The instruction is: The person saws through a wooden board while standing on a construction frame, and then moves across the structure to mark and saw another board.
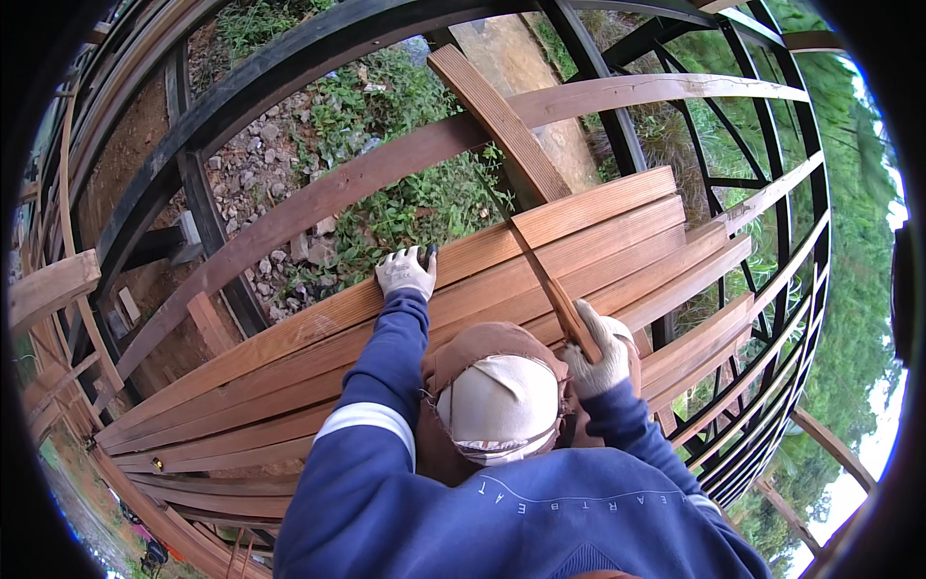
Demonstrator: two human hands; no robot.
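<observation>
My left hand, in a pale work glove, lies on the far edge of a reddish-brown grooved board, its fingers apart. Closed round the wooden handle of a long, narrow tool, which looks like a handsaw seen nearly edge-on, is my gloved right hand. Its dark, thin blade slants up and left across the boards and past their far edge. How the blade meets the wood is too fine to make out. Between my arms, a cloth-covered knee with a pale patch hides part of the boards.
Beyond the boards run a curved-looking wooden beam and black metal frame bars. A short grooved plank rests across the beam. Rubble and weeds show below through the open frame. More stacked boards stick out at right.
</observation>
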